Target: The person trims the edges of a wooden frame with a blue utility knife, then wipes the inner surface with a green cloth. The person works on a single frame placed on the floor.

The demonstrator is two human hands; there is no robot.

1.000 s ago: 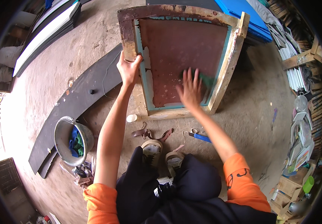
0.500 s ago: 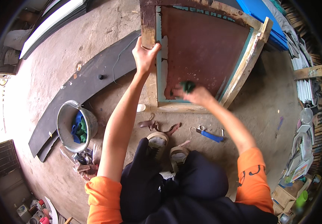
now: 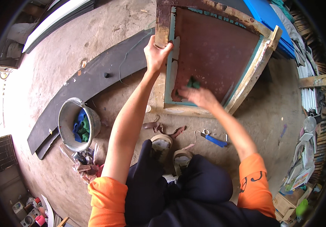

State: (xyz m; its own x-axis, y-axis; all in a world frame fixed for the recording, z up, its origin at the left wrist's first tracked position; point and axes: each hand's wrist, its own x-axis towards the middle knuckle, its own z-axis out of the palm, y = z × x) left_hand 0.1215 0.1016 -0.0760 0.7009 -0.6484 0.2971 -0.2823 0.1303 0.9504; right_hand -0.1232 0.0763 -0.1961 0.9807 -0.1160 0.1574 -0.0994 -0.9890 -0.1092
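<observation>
Right hand [image 3: 199,96] moved lower-left, gripping green pad [image 3: 193,82] | left hand [image 3: 156,55] grips weathered frame [image 3: 253,72]

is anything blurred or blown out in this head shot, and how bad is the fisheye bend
Head view: the right hand, pressing a green pad on the frame's mesh, is motion-blurred; the left hand, gripping the wooden frame, is sharp. Daylight at the left rim is blown out white. The dark plank bows strongly, and black vignette rings the corners.

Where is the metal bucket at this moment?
In the head view, the metal bucket stands on the floor at the person's left, beside the dark curved board and left of the left forearm; blue and green cloths lie inside it.
</observation>
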